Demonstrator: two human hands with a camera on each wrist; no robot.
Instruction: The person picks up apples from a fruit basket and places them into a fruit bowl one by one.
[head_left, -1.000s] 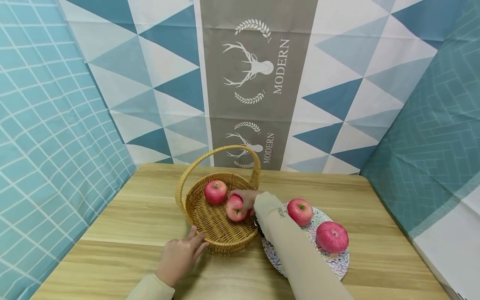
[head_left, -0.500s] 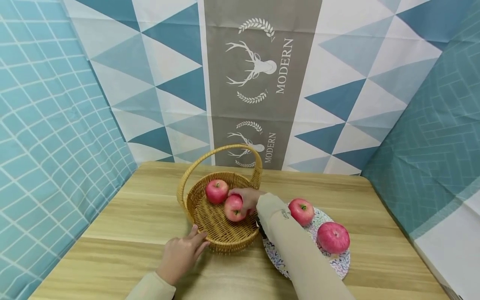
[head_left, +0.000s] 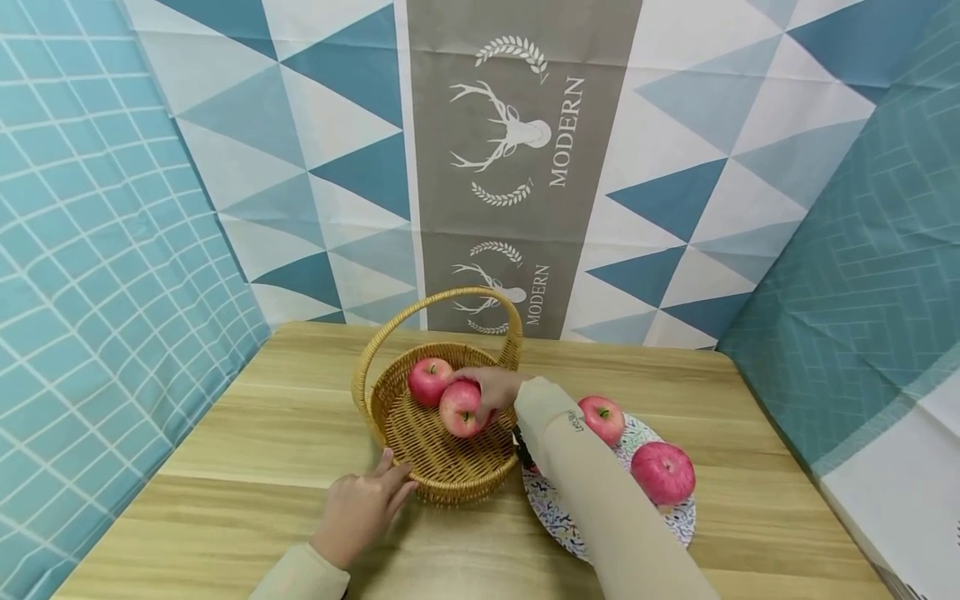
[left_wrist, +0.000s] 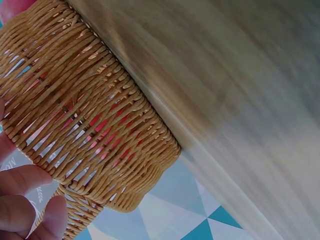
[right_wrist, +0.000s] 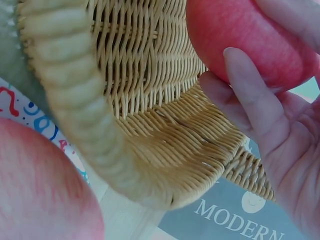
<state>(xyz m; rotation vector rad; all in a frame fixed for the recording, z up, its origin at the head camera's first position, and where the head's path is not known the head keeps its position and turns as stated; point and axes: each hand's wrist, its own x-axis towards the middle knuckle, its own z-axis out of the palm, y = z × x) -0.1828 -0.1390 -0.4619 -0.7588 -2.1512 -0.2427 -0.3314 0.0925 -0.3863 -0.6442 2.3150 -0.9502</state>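
One red apple (head_left: 456,413) held in the right grip (head_left: 489,392), fingers curled round it, inside the wicker basket (head_left: 456,492). Second apple (head_left: 429,381) just left of that grip, same basket. Left grip (head_left: 362,510) relaxed, fingers resting on basket's near rim. Right of the right grip: patterned plate (head_left: 553,515), two apples (head_left: 663,473) clearly visible. Wooden tabletop (head_left: 232,454) beneath.

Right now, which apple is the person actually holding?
The front apple inside the basket: the right hand grips it. The other visible basket apple sits farther back; the two plainly visible apples on the plate have no hand on them.
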